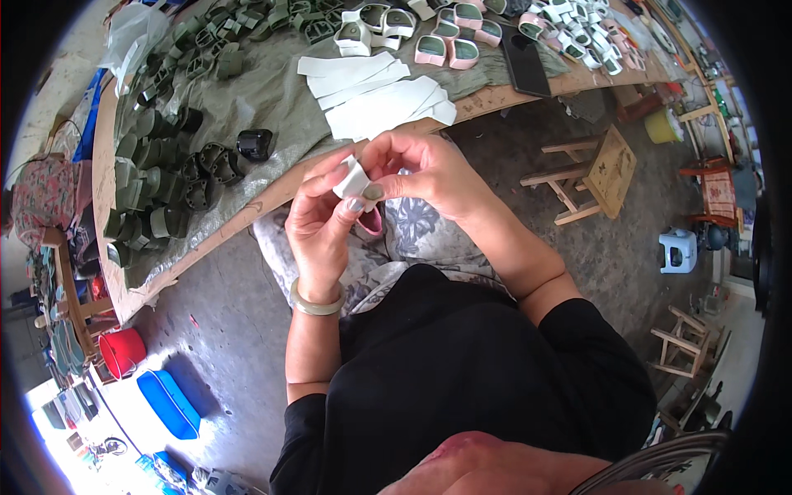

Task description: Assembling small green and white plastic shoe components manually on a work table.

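Just past the table's front edge, over my lap, a small white boxy piece (352,178) is held between both hands. My left hand (318,223) is closed on its left side, thumb and fingers pinching it. From the right, my right hand (425,169) pinches its edge, the thumb next to a small greyish-green spot. The piece's far side is hidden by fingers. Below the hands a pink-rimmed rounded thing (373,221) shows partly. Beyond them, white flat strips (379,97) lie fanned on the table.
The table (214,235) bears a green cloth with several dark green pieces (153,177), a black piece (254,143), white and pink pieces (446,51), and a black phone (525,62). A wooden stool (609,172), blue basin (169,404) and red bucket (122,352) stand on the floor.
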`<action>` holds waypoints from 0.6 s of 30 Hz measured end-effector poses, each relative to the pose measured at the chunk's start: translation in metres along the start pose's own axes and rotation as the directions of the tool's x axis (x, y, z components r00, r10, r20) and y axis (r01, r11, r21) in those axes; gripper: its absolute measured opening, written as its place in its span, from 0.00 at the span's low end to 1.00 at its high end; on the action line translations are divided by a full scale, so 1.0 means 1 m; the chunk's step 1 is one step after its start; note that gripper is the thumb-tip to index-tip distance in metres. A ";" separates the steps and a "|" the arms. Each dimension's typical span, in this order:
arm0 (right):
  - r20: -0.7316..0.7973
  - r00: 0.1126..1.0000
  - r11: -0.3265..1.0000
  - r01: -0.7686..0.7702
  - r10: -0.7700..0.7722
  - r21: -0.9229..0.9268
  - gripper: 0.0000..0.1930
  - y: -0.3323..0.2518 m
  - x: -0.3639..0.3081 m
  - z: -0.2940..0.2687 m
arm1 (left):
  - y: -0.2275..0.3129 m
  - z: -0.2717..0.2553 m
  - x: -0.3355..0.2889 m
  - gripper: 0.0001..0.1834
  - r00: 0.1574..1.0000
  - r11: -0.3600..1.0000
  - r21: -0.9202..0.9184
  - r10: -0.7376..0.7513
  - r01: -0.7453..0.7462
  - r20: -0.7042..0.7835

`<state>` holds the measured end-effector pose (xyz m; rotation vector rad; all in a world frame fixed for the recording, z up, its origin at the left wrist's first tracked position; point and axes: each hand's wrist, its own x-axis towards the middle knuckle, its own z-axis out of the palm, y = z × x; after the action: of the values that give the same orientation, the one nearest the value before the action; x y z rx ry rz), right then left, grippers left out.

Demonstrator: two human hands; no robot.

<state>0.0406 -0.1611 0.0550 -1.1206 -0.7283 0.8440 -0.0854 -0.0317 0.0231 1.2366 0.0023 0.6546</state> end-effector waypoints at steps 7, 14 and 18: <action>0.111 0.989 0.986 -0.113 0.100 0.121 0.07 0.004 0.004 -0.022 | -0.008 -0.007 0.007 0.22 0.983 0.996 -0.022 -0.087 0.092 0.159; -0.274 0.623 0.481 0.190 -0.733 -0.856 0.11 -0.012 0.073 -0.108 | -0.017 -0.011 0.019 0.20 0.984 0.929 0.325 -0.160 0.175 -0.073; -0.226 0.750 0.368 0.025 -0.622 -0.930 0.13 0.010 0.075 -0.122 | -0.021 -0.012 0.031 0.10 0.993 0.701 0.707 0.114 -0.092 0.017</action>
<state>0.1787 -0.1504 0.0175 -1.9690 -0.8784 -0.4126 -0.0542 -0.0100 0.0112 1.9927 0.2330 0.8034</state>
